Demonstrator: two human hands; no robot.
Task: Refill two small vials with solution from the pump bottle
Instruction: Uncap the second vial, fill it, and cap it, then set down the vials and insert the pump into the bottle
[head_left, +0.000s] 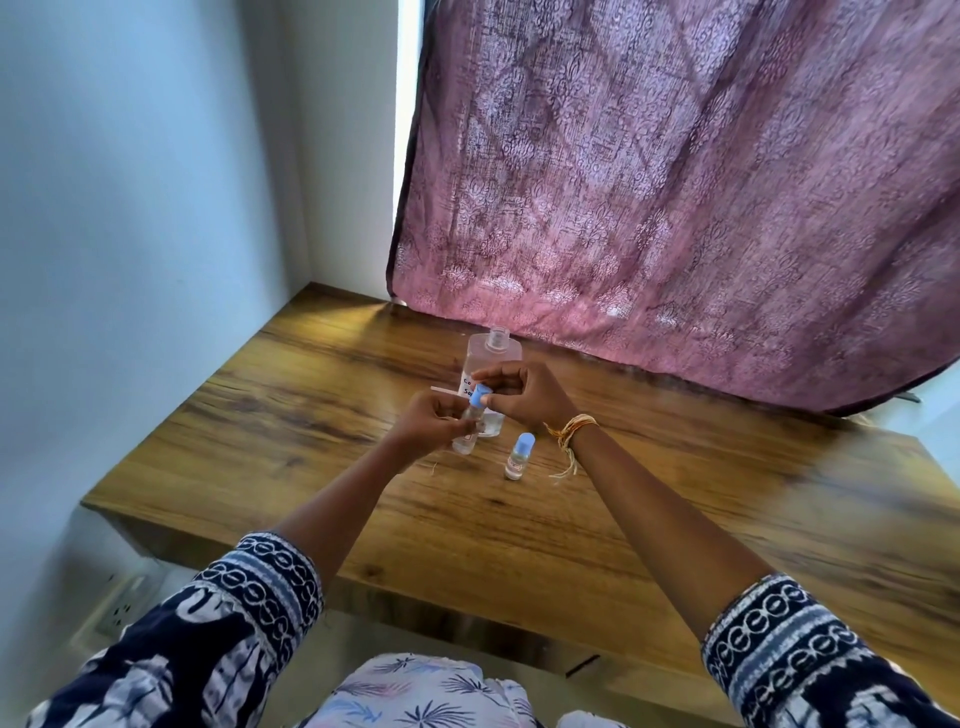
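My left hand grips a small clear vial by its body, tilted above the wooden table. My right hand pinches the vial's blue cap at the top. A second small vial with a blue cap stands upright on the table just right of my hands. Behind my hands stands the clear pump bottle with a handwritten label, its neck open with no pump head visible. A thin white tube lies left of the bottle, partly hidden by my left hand.
A small clear glass dish sits under my hands, mostly hidden. A purple patterned curtain hangs behind the table. A white wall closes the left side. The table's front edge runs near my lap.
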